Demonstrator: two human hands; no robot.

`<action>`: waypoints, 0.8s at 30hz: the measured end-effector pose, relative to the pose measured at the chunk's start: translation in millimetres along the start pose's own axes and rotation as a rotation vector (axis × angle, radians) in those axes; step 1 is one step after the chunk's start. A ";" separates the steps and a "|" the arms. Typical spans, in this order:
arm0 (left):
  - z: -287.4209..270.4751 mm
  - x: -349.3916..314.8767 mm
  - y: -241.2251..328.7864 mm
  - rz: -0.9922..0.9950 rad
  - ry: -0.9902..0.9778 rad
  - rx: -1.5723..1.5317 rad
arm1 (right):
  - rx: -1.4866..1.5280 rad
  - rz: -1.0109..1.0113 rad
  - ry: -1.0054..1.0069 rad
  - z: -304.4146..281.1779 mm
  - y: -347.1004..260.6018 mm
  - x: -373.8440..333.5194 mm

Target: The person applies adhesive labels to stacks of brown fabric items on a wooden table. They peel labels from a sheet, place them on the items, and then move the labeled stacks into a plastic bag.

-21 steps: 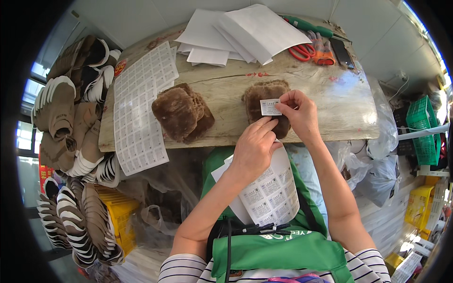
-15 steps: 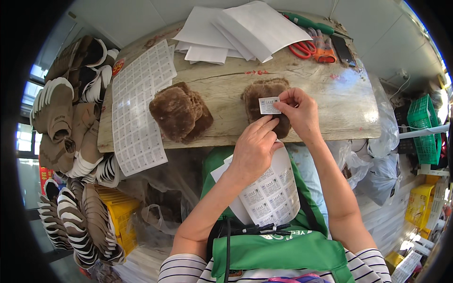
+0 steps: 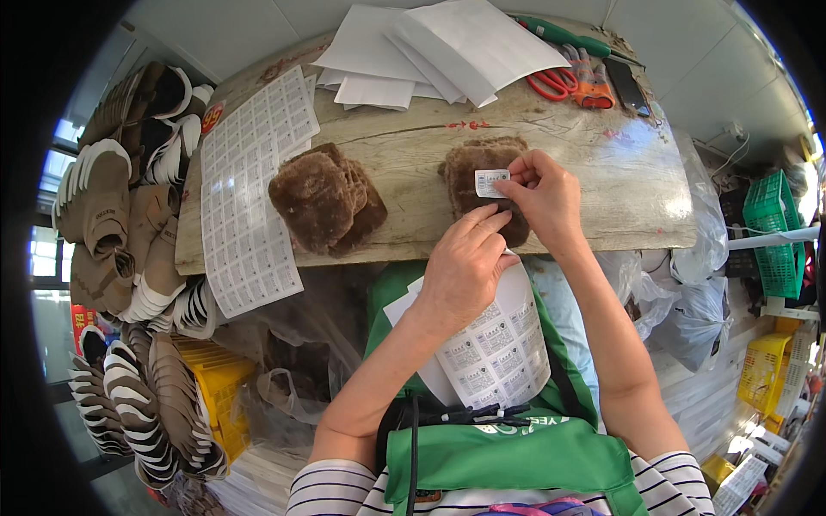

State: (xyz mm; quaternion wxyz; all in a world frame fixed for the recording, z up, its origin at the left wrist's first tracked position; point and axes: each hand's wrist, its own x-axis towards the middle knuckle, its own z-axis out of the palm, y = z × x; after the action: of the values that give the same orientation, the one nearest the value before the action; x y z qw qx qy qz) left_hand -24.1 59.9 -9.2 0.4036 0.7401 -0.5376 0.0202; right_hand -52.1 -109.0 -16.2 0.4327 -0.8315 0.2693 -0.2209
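My right hand pinches a small white printed label by its right edge between thumb and fingers, over a brown fluffy pile of plush pieces. My left hand is just below, its fingertips at the near part of that pile. A sheet of printed labels hangs from under my left hand onto my lap, gripped near the thumb; the grip itself is partly hidden. Another stack of brown plush pieces lies to the left on the wooden table.
A long label sheet overhangs the table's left front edge. White papers, red-handled scissors, a glove, a green tool and a phone lie at the back. Stacked brown shoe parts stand left.
The label and my right fingers have shifted very slightly over the plush pile. The view has moved a little; both hands keep nearly the same pose.
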 end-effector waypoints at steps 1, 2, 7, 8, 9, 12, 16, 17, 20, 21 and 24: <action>-2.1 0.5 1.5 -0.003 -0.002 -0.015 | -0.042 -0.024 -0.001 -0.6 -0.2 0.6; -3.7 1.5 3.3 -0.006 -0.004 -0.030 | -0.085 -0.047 -0.002 -1.3 -0.2 1.3; -2.4 1.8 -1.8 -0.035 0.066 0.028 | -0.224 -0.082 -0.069 -6.0 -11.0 4.4; -1.0 0.0 -5.1 -0.044 0.057 0.033 | -0.259 -0.095 -0.095 -7.3 -11.7 5.5; -0.3 -0.3 -5.7 -0.045 0.053 0.025 | -0.296 -0.104 -0.119 -8.7 -11.6 6.8; 0.3 -0.7 -6.6 -0.047 0.043 0.007 | -0.498 -0.161 -0.110 -11.0 -18.4 10.0; -4.5 0.0 -3.9 -0.037 0.038 0.008 | -0.452 -0.136 -0.031 -19.0 -16.4 15.4; -6.1 0.2 -2.6 -0.033 0.037 0.011 | -0.391 -0.180 0.004 -20.3 -5.5 17.7; -5.2 -0.7 -3.1 -0.028 0.054 -0.006 | -0.260 -0.145 -0.010 -21.7 0.3 17.0; -5.5 -0.9 -2.9 -0.032 0.056 -0.008 | -0.224 -0.108 -0.035 -21.7 -0.3 16.3; -6.2 -1.9 -1.9 -0.038 0.062 -0.010 | -0.281 -0.176 0.090 -15.2 -7.3 8.4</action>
State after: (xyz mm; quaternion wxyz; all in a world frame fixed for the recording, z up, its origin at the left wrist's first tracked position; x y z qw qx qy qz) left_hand -20.8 65.4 -7.0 0.4241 0.7472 -0.5106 0.0326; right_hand -53.1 -120.1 -0.9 0.2789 -0.8934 0.2426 -0.2552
